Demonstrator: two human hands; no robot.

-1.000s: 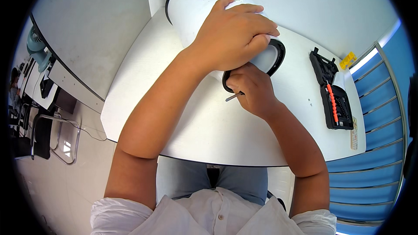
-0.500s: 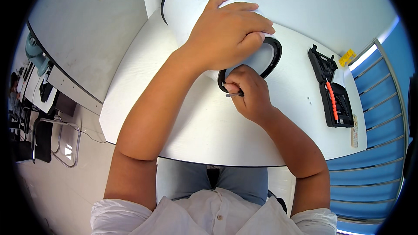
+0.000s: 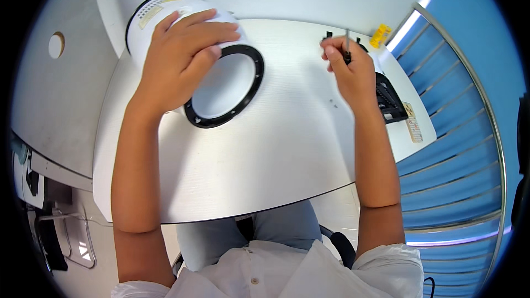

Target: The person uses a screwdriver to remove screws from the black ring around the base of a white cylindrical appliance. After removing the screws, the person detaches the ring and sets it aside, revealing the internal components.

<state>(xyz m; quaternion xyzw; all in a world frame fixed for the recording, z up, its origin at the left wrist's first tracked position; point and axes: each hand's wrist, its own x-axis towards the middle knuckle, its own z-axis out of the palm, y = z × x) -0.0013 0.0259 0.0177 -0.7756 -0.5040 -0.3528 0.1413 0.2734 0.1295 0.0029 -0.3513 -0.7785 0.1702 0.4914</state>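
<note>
A white cylindrical appliance [image 3: 142, 36] lies on its side on the table, its round base with a black ring [image 3: 259, 72] facing me. My left hand [image 3: 185, 55] rests spread over its side near the ring, holding it steady. Away from it at the right, my right hand [image 3: 353, 69] is closed on a thin screwdriver-like tool [image 3: 348, 44], metal shaft upward; its handle is mostly inside the fingers. Beneath that hand lies a black open tool case [image 3: 391, 99], largely covered by the hand and forearm. Small dark pieces, perhaps screws [image 3: 333, 104], lie on the tabletop.
The white table [image 3: 265, 165] has a curved front edge near my lap. A yellow box [image 3: 380, 36] and a beige remote-like strip [image 3: 413, 124] sit at its right side. Beyond are a metal railing [image 3: 469, 72] and, at the left, a grey partition [image 3: 61, 110].
My right hand has left the black ring and moved right, over the tool case, with the tool now pointing up. My left hand stays on the appliance. The view has shifted right.
</note>
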